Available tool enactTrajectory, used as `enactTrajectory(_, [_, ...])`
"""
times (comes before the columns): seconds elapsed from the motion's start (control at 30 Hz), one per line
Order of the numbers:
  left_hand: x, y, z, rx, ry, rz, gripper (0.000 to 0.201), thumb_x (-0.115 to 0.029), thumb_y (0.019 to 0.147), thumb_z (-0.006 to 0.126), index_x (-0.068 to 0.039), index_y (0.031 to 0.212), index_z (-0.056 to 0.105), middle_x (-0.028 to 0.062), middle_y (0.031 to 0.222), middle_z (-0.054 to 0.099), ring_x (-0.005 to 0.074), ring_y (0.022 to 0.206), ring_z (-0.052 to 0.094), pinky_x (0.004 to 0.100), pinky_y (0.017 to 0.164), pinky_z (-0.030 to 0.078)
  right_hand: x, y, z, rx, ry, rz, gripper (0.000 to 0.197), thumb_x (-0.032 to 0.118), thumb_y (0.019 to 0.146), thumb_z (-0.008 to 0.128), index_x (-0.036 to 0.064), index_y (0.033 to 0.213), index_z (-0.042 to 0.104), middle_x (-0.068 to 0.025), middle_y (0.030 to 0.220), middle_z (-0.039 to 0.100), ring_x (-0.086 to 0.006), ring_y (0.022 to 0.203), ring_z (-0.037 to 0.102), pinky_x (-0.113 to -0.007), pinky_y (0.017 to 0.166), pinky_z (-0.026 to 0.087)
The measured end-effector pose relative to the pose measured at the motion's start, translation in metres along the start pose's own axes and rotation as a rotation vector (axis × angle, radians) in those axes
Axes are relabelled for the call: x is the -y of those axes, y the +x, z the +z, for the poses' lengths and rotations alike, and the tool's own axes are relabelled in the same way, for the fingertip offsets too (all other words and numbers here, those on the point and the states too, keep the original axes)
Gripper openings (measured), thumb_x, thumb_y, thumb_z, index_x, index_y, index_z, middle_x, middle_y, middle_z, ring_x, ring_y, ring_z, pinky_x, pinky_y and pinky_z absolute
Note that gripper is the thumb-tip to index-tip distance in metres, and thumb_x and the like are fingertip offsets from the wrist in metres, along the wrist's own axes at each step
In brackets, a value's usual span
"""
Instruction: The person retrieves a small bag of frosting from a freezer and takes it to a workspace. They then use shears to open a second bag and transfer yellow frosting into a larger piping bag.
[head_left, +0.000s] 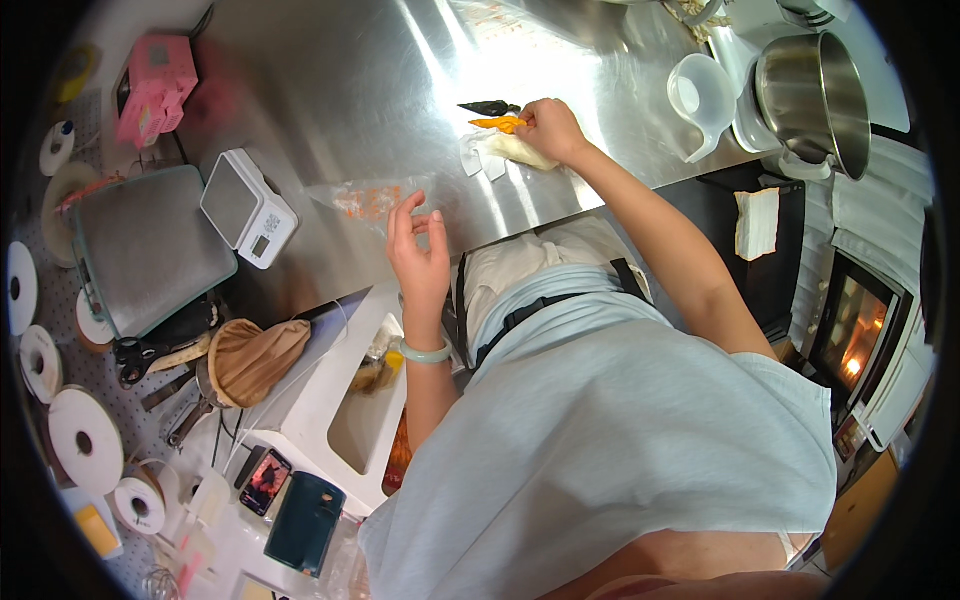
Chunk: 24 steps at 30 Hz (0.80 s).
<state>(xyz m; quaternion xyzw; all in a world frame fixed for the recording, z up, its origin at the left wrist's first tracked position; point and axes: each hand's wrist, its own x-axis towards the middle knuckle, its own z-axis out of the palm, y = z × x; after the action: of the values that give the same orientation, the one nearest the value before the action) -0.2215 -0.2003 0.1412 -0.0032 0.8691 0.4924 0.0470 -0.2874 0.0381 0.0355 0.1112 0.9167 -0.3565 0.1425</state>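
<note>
My right hand [552, 130] pinches the back end of a small orange piping bag [497, 124] on the steel table. A black piping bag [487, 108] lies just beyond it, its tip pointing left. Nearer to me, partly under that hand, is a larger cream-coloured piping bag [522, 153], with small white pieces [483, 160] beside it. My left hand [417, 243] hovers by the table's near edge, fingers apart and holding nothing. Close to its fingertips, a flat clear plastic bag [362, 199] with orange print lies on the steel.
A white digital scale [262, 222] and a grey-topped board [152, 245] stand at the left, near a pink device [160, 85]. On the right are a translucent measuring jug [700, 105] and a steel mixing bowl [815, 100]. A lit oven [855, 325] sits beyond my right arm.
</note>
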Motion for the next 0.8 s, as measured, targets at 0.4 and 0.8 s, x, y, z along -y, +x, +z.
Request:
enactTrajectory(0.4, [0.000, -0.002, -0.002, -0.013, -0.032, 0.006, 0.027, -0.006, 0.085, 0.056, 0.002, 0.110, 0.054, 0.0116, 0.103, 0.060, 0.0146, 0.076, 0.059, 0.0278, 0.072, 0.048, 0.011, -0.018, -0.025, -0.031, 0.209, 0.063, 0.021, 0.015, 0.071, 0.066, 0.0001, 0.085, 0.069, -0.0135, 0.074, 0.065, -0.0224, 0.066, 0.063, -0.033, 0.064, 0.050])
enactTrajectory(0.8, [-0.015, 0.021, 0.028, -0.065, -0.258, -0.071, 0.016, -0.008, 0.082, 0.062, 0.005, 0.091, 0.062, 0.0094, 0.081, 0.061, 0.0141, 0.069, 0.056, 0.0259, 0.066, 0.046, 0.032, -0.063, -0.054, 0.127, 0.636, 0.077, 0.023, 0.013, 0.078, 0.066, -0.0051, 0.091, 0.066, -0.0062, 0.076, 0.063, -0.0083, 0.065, 0.054, -0.023, 0.062, 0.045])
